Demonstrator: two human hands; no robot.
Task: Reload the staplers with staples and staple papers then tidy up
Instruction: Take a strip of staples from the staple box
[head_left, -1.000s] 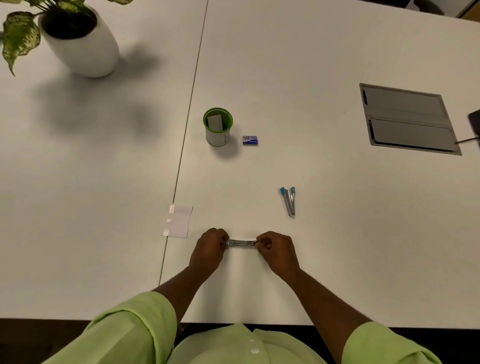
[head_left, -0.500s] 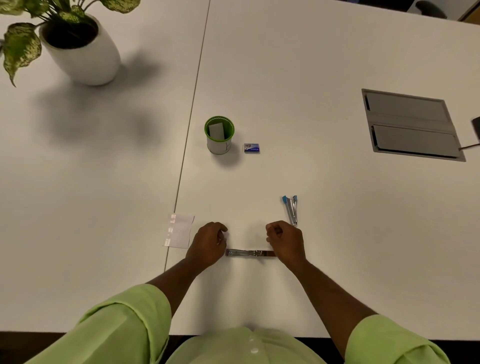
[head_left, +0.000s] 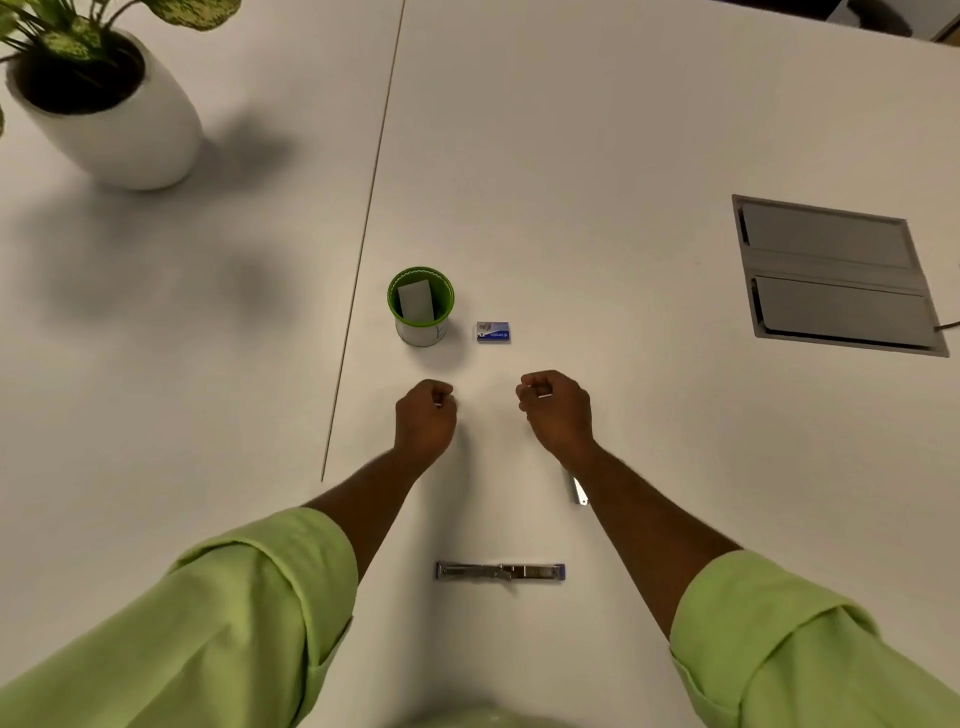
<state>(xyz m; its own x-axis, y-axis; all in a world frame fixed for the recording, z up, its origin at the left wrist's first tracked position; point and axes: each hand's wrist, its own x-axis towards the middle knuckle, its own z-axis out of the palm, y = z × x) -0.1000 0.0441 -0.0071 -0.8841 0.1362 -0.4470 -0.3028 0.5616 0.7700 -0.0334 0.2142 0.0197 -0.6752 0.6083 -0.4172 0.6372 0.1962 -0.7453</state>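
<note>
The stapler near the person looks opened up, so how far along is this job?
Done: the stapler lies flat, opened, on the table. In hand: both hands, curled, near the staple box; whether they hold anything is unclear. Left: loading staples, stapling paper, tidying. A second stapler shows beside the right forearm.

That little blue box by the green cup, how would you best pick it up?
Pinch the blue staple box across its short sides, near edge and far edge, coming straight down from above. It lies flat on the table with open space all round, apart from the green cup. The right hand looks nearest.
</note>
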